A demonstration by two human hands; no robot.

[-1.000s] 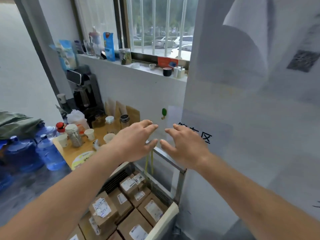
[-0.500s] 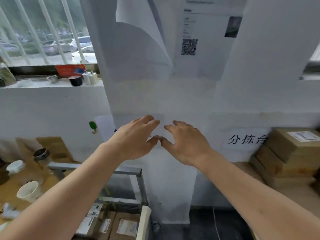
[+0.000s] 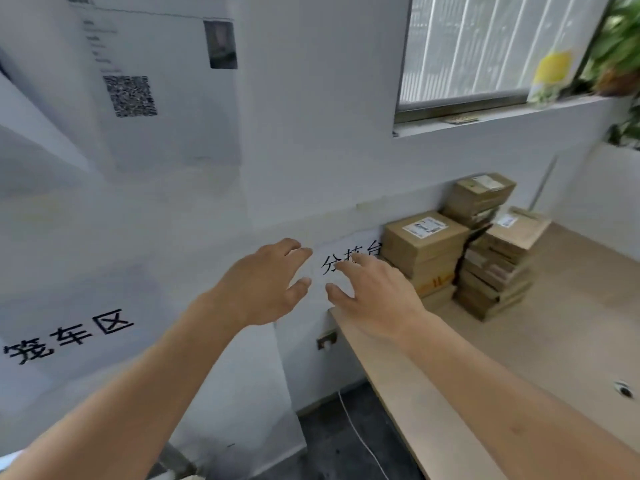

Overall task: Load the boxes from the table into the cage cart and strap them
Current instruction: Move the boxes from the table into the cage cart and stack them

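Observation:
Stacks of brown cardboard boxes [image 3: 424, 252] with white shipping labels stand on the wooden table [image 3: 540, 344] against the wall at the right. A second stack [image 3: 498, 265] and a higher box [image 3: 479, 195] sit behind it. My left hand [image 3: 266, 282] and my right hand [image 3: 374, 299] are stretched out side by side in the air, fingers spread and empty. The right hand hovers over the table's near-left corner, short of the nearest box. Only a sliver of the cage cart [image 3: 173, 462] shows at the bottom left.
A white wall with paper signs and a QR-code sheet [image 3: 131, 95] fills the left. A window [image 3: 485, 50] and a plant [image 3: 620, 46] are at the upper right. A white cable [image 3: 360, 434] runs over the dark floor beside the table edge.
The view has swung right, away from the cage cart and the cluttered side table, to the table with the box stacks. Both hands stay outstretched and empty.

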